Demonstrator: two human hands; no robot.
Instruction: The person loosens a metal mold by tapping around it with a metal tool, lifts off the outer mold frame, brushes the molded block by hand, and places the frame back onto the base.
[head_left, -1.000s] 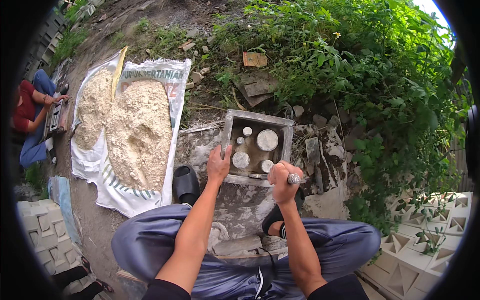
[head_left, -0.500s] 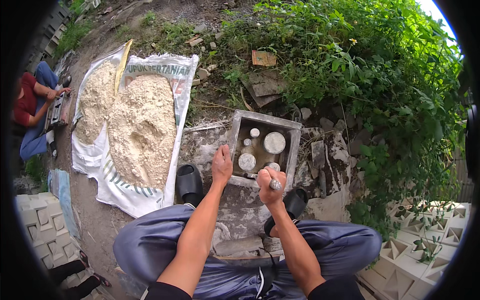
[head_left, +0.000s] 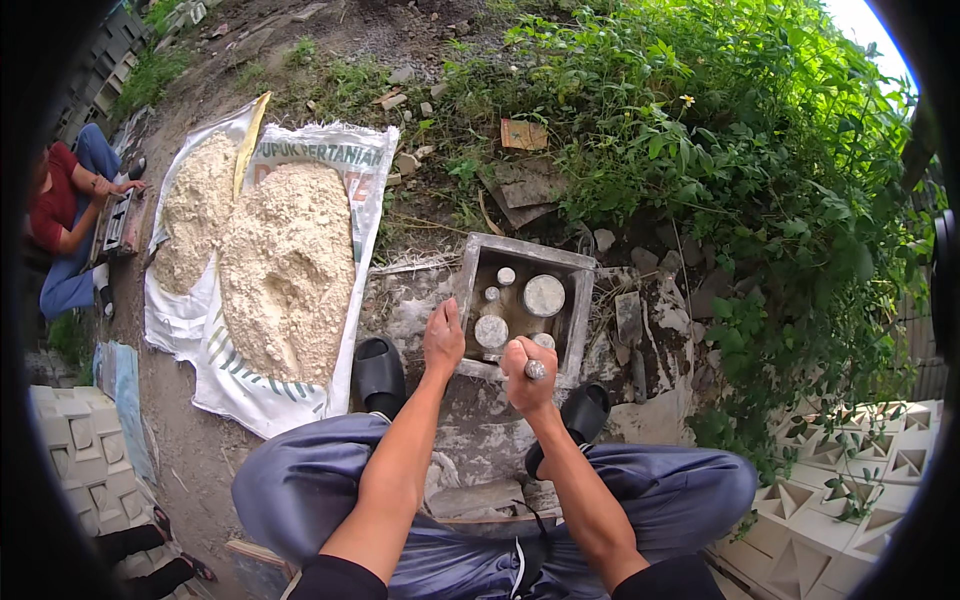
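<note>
Between my feet stands a square grey mould box (head_left: 578,315) with thick walls and an open top. Inside it are several round, pale grey-topped pieces of different sizes, the largest a disc-topped cylinder (head_left: 544,296) at the back right. My left hand (head_left: 443,338) is at the box's left wall, fingers stretched upward and palm turned toward it. Over the near wall, my right hand (head_left: 526,375) is closed in a fist round a tool handle (head_left: 536,369) with a rounded, grey-crusted end. The tool's working end is hidden, so its kind cannot be told.
A heap of pale powder (head_left: 285,270) lies on a white sack (head_left: 365,240) to the left. A flat trowel-like piece (head_left: 629,318) lies right of the box. Green plants (head_left: 780,200) crowd the right. Another person (head_left: 70,210) sits at far left; patterned blocks (head_left: 870,460) stand lower right.
My right fist with the tool has shifted slightly left along the box's near wall. My left hand stays beside the left wall. The whole view has shifted a little.
</note>
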